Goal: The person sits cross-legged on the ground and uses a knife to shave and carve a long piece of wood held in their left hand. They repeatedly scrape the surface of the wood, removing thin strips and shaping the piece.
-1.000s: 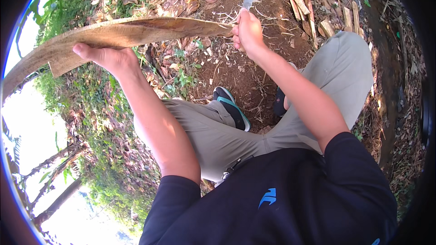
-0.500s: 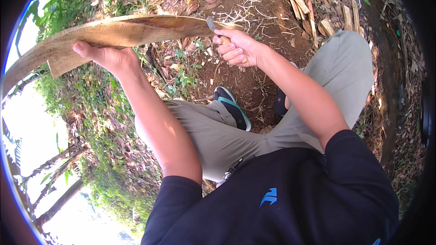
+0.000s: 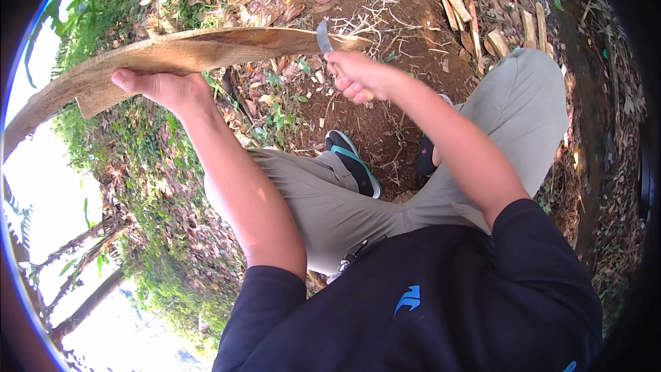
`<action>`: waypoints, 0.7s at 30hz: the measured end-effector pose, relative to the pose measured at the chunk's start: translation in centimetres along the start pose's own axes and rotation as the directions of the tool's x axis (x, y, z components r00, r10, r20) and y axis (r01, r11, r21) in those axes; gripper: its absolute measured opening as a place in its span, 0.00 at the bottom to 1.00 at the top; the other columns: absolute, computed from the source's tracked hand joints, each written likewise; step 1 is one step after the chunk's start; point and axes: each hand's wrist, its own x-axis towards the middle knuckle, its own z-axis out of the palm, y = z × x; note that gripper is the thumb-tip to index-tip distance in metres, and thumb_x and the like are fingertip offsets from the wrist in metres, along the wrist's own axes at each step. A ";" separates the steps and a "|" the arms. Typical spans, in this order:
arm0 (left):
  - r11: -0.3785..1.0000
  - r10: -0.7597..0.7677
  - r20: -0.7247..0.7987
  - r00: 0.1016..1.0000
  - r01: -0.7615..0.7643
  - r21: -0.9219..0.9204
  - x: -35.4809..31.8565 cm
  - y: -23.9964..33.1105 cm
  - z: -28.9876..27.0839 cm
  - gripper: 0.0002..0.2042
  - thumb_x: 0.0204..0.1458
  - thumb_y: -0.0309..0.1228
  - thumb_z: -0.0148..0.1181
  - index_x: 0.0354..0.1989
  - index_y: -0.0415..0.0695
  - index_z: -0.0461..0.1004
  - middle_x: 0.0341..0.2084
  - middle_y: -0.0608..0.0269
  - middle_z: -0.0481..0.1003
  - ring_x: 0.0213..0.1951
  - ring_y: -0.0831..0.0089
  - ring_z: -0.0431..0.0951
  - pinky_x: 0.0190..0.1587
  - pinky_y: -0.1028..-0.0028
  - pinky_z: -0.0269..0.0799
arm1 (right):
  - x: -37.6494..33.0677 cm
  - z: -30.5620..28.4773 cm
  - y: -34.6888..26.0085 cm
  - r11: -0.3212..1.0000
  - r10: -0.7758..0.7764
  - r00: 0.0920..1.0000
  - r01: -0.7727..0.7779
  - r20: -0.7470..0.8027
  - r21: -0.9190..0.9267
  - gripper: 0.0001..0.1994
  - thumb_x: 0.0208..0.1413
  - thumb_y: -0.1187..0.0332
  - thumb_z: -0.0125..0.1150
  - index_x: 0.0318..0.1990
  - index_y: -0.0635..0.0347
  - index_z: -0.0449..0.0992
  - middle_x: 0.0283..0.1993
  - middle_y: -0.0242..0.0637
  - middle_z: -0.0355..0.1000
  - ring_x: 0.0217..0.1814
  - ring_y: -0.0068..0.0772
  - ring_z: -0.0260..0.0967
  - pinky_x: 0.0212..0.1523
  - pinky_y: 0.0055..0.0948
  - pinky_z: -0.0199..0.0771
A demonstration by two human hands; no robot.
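Observation:
A long, flat wooden plank (image 3: 234, 48) stretches from the far left edge to the middle of the view, narrowing toward its right end. Under its near edge, my left hand (image 3: 169, 89) grips it, thumb on the near face and the other fingers hidden behind the wood. In my right hand (image 3: 361, 77) is a knife (image 3: 323, 36) with a short curved blade, its handle mostly covered by my closed fingers. The blade points away from me and overlaps the plank's narrow right end; whether it touches the wood I cannot tell.
Split wood pieces (image 3: 458, 3) lie on the ground at the far right, with more upright-looking sticks beside them. Pale shavings (image 3: 358, 27) are scattered on the brown soil beyond the knife. My shoes (image 3: 351, 162) and bent knees are below the hands. Leaves and low plants cover the left.
My right hand has turned and shifted slightly nearer and to the right, so more of the knife blade shows. The plank's left part has dipped slightly; my left hand keeps its hold.

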 end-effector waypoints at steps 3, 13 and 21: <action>0.999 -0.004 0.013 1.000 0.003 0.033 0.5 0.0 -0.1 0.56 0.39 0.73 0.57 0.69 0.44 0.47 0.63 0.54 0.54 0.64 0.60 0.57 0.68 0.59 0.55 | 0.6 -3.2 -0.8 0.970 -0.003 0.949 -0.074 0.315 0.234 0.16 0.69 0.54 0.39 0.30 0.51 0.59 0.13 0.18 0.48 0.07 0.08 0.41 0.02 0.14 0.43; 0.996 -0.025 0.053 0.998 0.021 0.086 0.0 0.4 0.6 0.60 0.35 0.77 0.55 0.71 0.47 0.42 0.65 0.51 0.52 0.67 0.56 0.53 0.70 0.55 0.50 | 1.3 0.1 0.0 0.805 -0.492 0.797 0.570 -0.350 0.165 0.17 0.69 0.55 0.38 0.31 0.55 0.59 0.15 0.24 0.53 0.08 0.16 0.49 0.06 0.20 0.50; 0.995 -0.026 0.011 1.000 0.025 0.094 -0.1 0.2 0.5 0.59 0.38 0.76 0.53 0.71 0.47 0.41 0.66 0.51 0.50 0.68 0.56 0.51 0.71 0.55 0.48 | 1.0 0.8 1.8 0.992 -0.108 0.993 0.111 -0.055 0.057 0.16 0.68 0.53 0.39 0.31 0.52 0.59 0.16 0.20 0.52 0.08 0.13 0.44 0.05 0.16 0.45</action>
